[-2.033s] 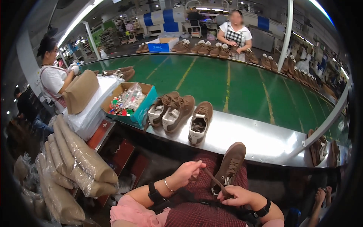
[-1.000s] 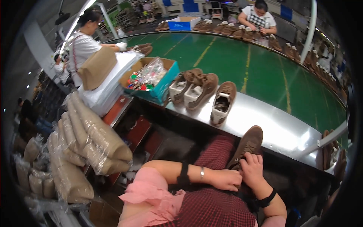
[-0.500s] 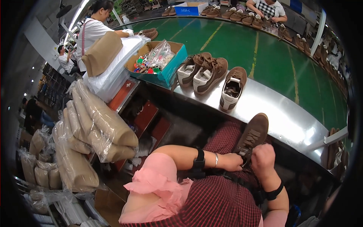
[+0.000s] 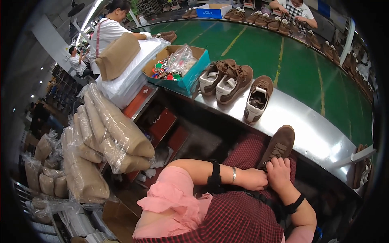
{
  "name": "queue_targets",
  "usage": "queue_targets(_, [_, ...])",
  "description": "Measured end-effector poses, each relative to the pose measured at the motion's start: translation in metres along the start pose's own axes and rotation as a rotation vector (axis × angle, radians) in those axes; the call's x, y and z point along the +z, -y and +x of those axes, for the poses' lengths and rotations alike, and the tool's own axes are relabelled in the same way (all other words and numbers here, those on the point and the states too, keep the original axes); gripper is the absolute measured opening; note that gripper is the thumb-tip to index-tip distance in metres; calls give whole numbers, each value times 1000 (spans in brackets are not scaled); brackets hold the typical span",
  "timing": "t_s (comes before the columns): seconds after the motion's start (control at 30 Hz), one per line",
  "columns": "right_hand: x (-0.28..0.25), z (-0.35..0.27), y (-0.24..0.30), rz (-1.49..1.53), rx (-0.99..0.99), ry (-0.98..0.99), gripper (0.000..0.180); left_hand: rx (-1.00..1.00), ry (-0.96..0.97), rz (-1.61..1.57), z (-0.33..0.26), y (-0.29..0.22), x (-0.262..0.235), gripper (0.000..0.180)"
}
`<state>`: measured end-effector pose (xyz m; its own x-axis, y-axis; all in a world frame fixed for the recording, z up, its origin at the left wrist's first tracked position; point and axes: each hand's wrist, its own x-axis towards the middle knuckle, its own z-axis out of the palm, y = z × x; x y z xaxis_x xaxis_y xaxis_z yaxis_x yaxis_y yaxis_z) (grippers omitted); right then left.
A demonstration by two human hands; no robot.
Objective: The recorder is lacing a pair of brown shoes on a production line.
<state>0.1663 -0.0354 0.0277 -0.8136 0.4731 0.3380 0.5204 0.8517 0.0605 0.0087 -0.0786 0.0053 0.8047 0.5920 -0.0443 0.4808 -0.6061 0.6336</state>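
Observation:
A brown lace-up shoe [image 4: 279, 143] rests on my lap against the metal edge, toe pointing away and laces facing up. Its collar end is hidden by my hands. My left hand [image 4: 254, 179] is closed at that near end, fingertips bent inward; whatever they grip is covered. Close beside it, my right hand [image 4: 279, 173] lies over the lower laces with curled fingers, and I cannot see what is in them. Beyond stand a single brown shoe [image 4: 258, 99] with a white lining and a pair of brown shoes [image 4: 233, 84] on the metal ledge [image 4: 300, 117].
A teal box [image 4: 190, 77] of small colourful parts stands left of the shoes. Plastic-wrapped tan forms [image 4: 117, 125] are piled at my left. Past the ledge runs a green conveyor belt [image 4: 259, 52]. Two co-workers [image 4: 111, 36] [image 4: 298, 12] handle things across the belt and at far left.
My right hand has come down from a raised fist onto the laces. My left hand has drawn slightly nearer to it. The whole view has shifted a little.

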Motion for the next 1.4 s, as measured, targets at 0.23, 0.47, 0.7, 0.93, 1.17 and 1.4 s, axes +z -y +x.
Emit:
queue_targets(0.23, [16,-6,0,51,-58,-168,14,-86,-115,-54,-8,12,8,21])
queue_targets(0.47, [-4,-19,-9,182,-149,-265,16,-67,-172,0,7,6,25,19])
queue_targets(0.7, [-67,25,-48,59,-127,-344,18,-47,-367,322,48,-29,-34,22])
queue_targets(0.93, [-4,107,-128,420,186,-498,10,-269,-569,201,93,40,-118,23])
queue_targets(1.17, [21,45,-131,1328,641,-511,20,-155,-590,25,66,29,-145,28])
queue_targets(1.4, [15,70,-139,1400,895,-649,11,-124,-641,421,82,54,-173,29])
